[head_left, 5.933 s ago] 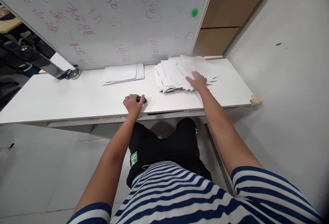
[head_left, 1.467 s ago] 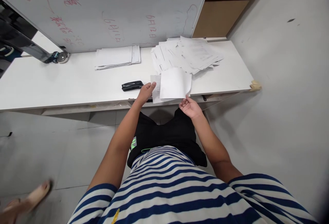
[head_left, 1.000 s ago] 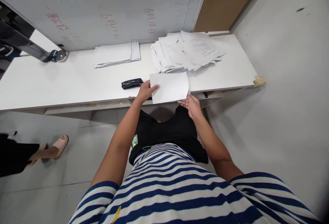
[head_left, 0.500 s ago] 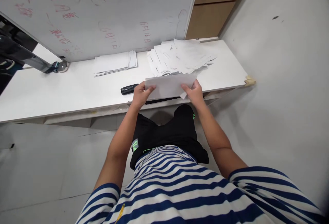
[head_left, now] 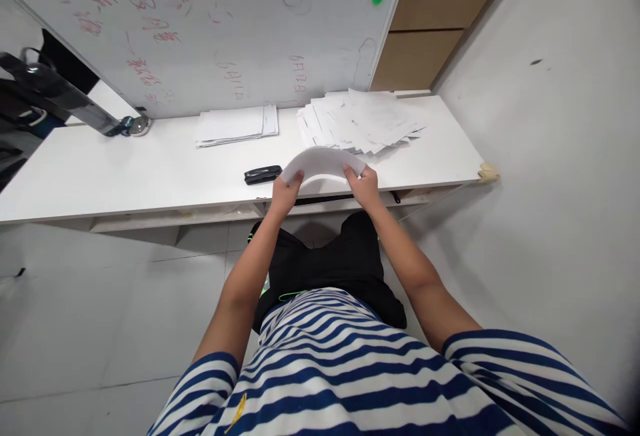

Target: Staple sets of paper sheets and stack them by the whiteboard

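Observation:
White paper [head_left: 323,161] is held up between my two hands over the front edge of the desk, bowed upward in an arch. Its left end is pinched by my left hand [head_left: 287,195], thumb on top. My right hand [head_left: 364,186] grips the other end the same way. Whether it is one sheet or a few, I cannot tell. Just left of my left hand lies a black stapler [head_left: 263,175]. Behind the held paper, a loose, fanned heap of papers [head_left: 360,119] spreads on the desk. A neater paper stack [head_left: 235,124] lies further left.
The white desk [head_left: 100,176] runs along a whiteboard [head_left: 200,36] with red writing. A dark cylindrical object [head_left: 75,99] leans at the left end. The desk's right corner has a beige wrapping [head_left: 489,173], close to the wall [head_left: 550,123]. An open shelf [head_left: 175,217] is beneath the desktop.
The paper has gone from nearly flat to arched, and my hands have come closer together. A small slip showing by my right thumb is no longer visible. The view has shifted slightly.

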